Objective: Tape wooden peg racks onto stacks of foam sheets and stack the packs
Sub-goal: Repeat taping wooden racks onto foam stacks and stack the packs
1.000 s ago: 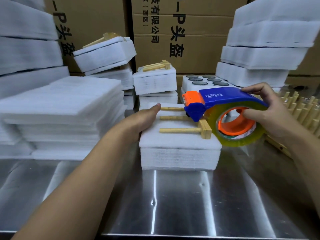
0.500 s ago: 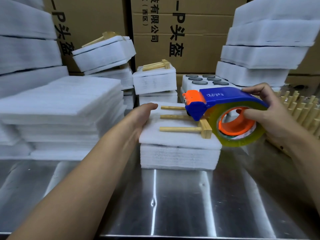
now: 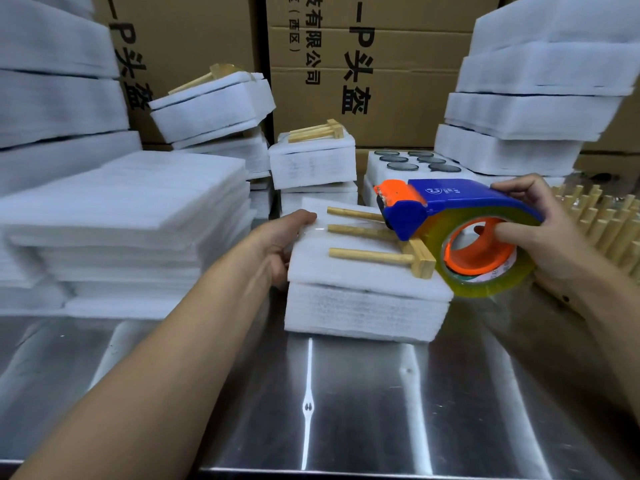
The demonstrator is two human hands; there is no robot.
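Observation:
A stack of white foam sheets [image 3: 360, 310] lies on the steel table [image 3: 346, 403] in the middle. On top lies a wooden peg rack [image 3: 381, 256] with three pegs pointing left. My left hand [image 3: 280, 242] presses against the stack's left edge, thumb on top. My right hand [image 3: 540, 233] grips a blue and orange tape dispenser [image 3: 460, 223] with a clear tape roll, held over the rack's right end. A strip of clear tape seems to run from the dispenser toward my left thumb.
Loose foam sheets [image 3: 131, 216] are piled at left. Finished packs with racks [image 3: 311, 157] stand behind, before cardboard boxes [image 3: 363, 71]. Tall foam piles [image 3: 533, 109] rise at right, with a heap of wooden racks [image 3: 602, 220] beside them.
My left hand slid down the stack's left side, from flat on top to gripping the edge. The dispenser stayed nearly still.

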